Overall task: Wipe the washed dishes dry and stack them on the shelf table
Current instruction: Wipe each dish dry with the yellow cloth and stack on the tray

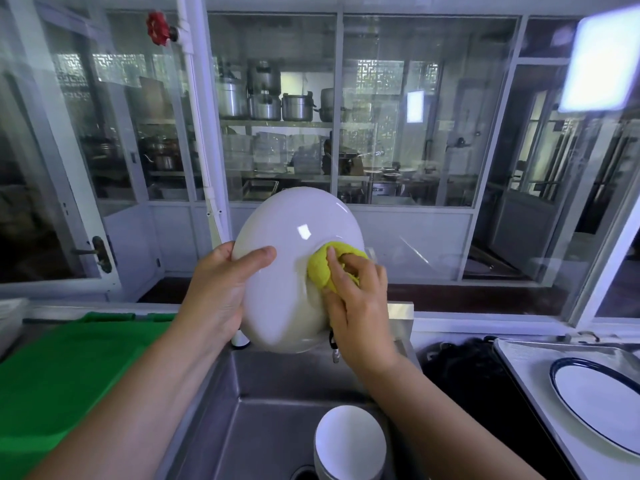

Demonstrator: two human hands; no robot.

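My left hand (221,289) gripping the plate (287,258) by its left rim, tilted over the sink (266,424), my right hand (360,306) clutching a cloth (323,270) against it, bowls (349,441) below cut off

Above the sink (270,441), a white dish (284,258) and yellow cloth (318,271) block the middle. Stacked bowls (349,445) fill the sink's near right; its left floor lies open. A tray (530,368) stands right of the sink.

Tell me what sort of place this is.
Probably a restaurant or canteen kitchen's dishwashing station: a steel sink holding bowls, big stockpots shelved behind the glass partition, and a steel tray with a plate.
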